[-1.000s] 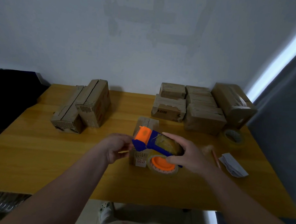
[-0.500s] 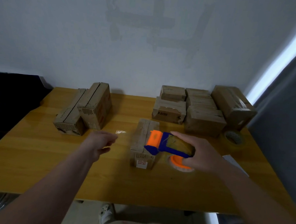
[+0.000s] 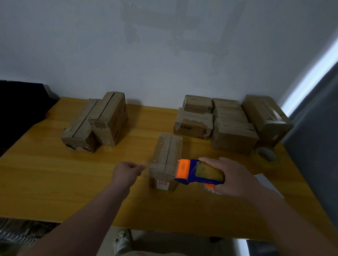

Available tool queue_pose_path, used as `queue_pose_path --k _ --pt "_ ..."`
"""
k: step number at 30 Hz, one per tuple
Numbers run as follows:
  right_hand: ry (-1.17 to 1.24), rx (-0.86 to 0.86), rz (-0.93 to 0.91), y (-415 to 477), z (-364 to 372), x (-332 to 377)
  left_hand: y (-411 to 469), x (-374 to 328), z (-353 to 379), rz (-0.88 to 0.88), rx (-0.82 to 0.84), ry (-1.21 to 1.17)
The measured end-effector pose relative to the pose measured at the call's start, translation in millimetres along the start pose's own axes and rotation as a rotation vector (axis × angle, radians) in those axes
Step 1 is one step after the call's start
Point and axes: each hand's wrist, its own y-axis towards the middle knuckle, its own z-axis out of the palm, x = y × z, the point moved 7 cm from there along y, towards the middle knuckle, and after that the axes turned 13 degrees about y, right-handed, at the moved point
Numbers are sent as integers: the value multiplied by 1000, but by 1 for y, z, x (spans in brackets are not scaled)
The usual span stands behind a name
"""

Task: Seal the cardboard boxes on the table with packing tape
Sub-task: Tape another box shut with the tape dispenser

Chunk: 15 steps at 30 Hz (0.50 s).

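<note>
Now left hand (image 3: 128, 171) closer to the box (image 3: 166, 156), curled, contents unclear; right hand (image 3: 236, 178) tight round the tape dispenser (image 3: 199, 173).

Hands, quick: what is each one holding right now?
Left hand: fingers curled; whether it holds anything cannot be told.
Right hand: holds the tape dispenser.

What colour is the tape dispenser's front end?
Orange, on a blue body: tape dispenser, clearest in the head view.
</note>
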Motion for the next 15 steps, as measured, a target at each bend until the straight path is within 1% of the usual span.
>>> queue_pose_path --k 10,15 --pt "-96 45 18 11 10 4 12 11 8 3 -48 110" --pt "50 31 52 14 20 -10 13 18 17 0 -13 171"
